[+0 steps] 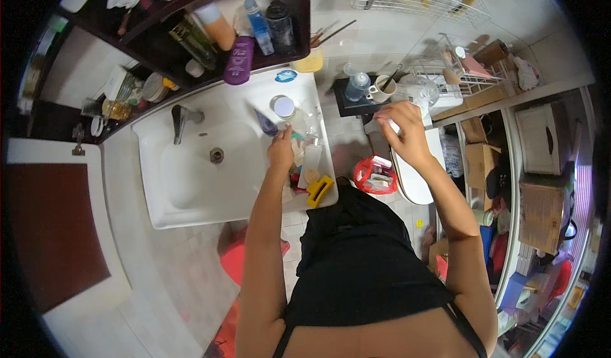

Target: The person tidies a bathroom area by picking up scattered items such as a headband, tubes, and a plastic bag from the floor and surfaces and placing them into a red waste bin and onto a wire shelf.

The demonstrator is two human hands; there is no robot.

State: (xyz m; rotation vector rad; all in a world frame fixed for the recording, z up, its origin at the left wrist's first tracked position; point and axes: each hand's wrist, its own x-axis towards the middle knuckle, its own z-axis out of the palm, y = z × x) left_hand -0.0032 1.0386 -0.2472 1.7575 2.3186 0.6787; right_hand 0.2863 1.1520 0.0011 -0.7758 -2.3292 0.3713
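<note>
My left hand (pixel 280 149) is over the right ledge of a white sink (pixel 191 211), index finger stretched out among small items. Beside its fingertips are a dark blue tube (pixel 266 124) and a round jar with a pale lid (pixel 284 106). Right of the hand lie a clear bottle (pixel 311 157) and a yellow hair claw clip (pixel 320 191). My right hand (pixel 404 132) is raised beyond the sink's right edge, fingers curled toward the thumb. A small white patch shows between them; I cannot make out what it is.
A red-bagged bin (pixel 375 175) stands below my right hand, beside a white toilet lid (pixel 423 180). Ahead, a black stand (pixel 347 103) holds a cup (pixel 382 89) and a blue bottle (pixel 358 87). A dark shelf (pixel 143 27) with bottles overhangs the sink and its faucet (pixel 181 122).
</note>
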